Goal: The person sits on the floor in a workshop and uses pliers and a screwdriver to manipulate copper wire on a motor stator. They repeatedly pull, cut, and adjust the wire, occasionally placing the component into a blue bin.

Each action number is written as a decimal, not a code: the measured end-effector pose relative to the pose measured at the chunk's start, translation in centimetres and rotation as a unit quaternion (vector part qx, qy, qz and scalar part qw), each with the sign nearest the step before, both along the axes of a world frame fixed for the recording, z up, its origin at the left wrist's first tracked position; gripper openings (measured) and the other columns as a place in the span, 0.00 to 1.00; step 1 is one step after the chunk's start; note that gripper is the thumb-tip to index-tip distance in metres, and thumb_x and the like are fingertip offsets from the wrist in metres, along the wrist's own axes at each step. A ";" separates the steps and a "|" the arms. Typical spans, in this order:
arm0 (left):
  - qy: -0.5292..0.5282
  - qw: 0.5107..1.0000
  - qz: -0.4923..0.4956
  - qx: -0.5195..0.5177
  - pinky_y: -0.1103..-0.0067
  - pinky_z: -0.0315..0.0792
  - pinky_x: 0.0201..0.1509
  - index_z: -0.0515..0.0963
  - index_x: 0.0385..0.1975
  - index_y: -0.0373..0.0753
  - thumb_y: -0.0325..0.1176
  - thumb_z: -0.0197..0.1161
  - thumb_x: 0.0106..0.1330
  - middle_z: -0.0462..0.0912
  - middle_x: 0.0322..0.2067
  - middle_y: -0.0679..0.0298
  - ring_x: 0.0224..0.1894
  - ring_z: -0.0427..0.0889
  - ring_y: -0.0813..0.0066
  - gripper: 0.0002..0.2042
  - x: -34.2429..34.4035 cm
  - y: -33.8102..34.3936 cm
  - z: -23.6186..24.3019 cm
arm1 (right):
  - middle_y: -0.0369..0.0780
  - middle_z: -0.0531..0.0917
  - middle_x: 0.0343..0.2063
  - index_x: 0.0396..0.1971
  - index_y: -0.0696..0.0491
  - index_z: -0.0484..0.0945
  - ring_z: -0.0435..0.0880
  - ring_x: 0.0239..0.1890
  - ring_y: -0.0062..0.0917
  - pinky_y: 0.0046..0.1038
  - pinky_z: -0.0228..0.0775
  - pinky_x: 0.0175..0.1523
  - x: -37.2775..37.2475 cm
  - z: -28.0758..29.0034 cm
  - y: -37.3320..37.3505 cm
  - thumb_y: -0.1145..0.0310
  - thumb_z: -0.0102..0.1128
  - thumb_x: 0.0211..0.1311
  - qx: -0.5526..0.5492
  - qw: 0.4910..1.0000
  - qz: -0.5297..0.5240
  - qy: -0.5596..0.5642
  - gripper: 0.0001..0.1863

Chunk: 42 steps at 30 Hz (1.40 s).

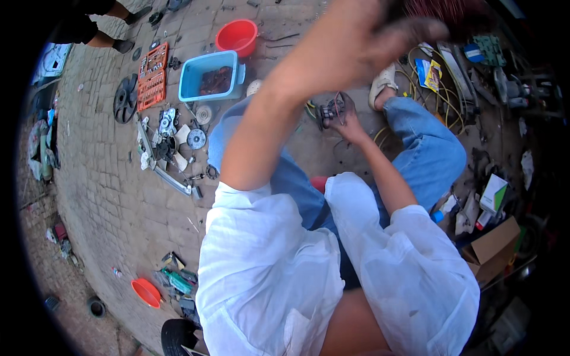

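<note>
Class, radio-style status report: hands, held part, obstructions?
Left hand close to camera, blurred, grip unclear. Right hand holding dark part between the legs. Left forearm blocking some view.

Plastic tub (209, 63) — smooth, paving (119, 202) — rough, matt

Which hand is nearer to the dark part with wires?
Right. The right hand holds the dark part down between the shoes; the left hand, blurred, is raised toward the camera, apart from it.

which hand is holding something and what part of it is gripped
The right hand holds a dark part by its right side, as seen here. The left hand is blurred; whether it holds anything cannot be told.
</note>
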<state>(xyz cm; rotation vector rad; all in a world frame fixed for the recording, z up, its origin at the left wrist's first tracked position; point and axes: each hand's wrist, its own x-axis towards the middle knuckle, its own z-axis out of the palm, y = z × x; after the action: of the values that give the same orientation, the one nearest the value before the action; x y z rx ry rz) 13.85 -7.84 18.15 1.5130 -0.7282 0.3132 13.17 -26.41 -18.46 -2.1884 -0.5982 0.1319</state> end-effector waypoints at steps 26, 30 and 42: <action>0.230 0.901 0.239 0.278 0.74 0.70 0.35 0.72 0.39 0.29 0.41 0.63 0.62 0.79 0.27 0.57 0.30 0.76 0.71 0.18 6.2 8.7 -13.1 | 0.46 0.80 0.29 0.35 0.61 0.76 0.78 0.33 0.32 0.31 0.68 0.41 7.7 17.4 2.6 0.62 0.50 0.66 0.081 0.990 0.114 0.009 0.15; 0.188 0.867 0.260 0.381 0.64 0.71 0.41 0.72 0.35 0.29 0.36 0.67 0.55 0.79 0.32 0.44 0.40 0.79 0.45 0.17 6.0 6.9 -15.8 | 0.49 0.79 0.29 0.36 0.61 0.75 0.78 0.34 0.42 0.35 0.68 0.40 8.6 18.8 2.3 0.64 0.49 0.65 -0.001 0.980 0.199 0.013 0.13; 0.348 0.907 -0.078 0.224 0.77 0.64 0.60 0.69 0.54 0.30 0.30 0.66 0.58 0.77 0.48 0.63 0.52 0.72 0.76 0.25 5.4 4.2 -19.0 | 0.50 0.79 0.36 0.39 0.58 0.74 0.78 0.38 0.39 0.35 0.69 0.45 13.7 17.0 2.0 0.57 0.55 0.62 0.027 0.968 0.247 -0.026 0.18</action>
<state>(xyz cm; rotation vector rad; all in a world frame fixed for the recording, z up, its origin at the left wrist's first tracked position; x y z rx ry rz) 19.25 -3.61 -0.85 1.8223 -0.3418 -0.5409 26.84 -24.45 -1.48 -1.9532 -1.1570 0.3158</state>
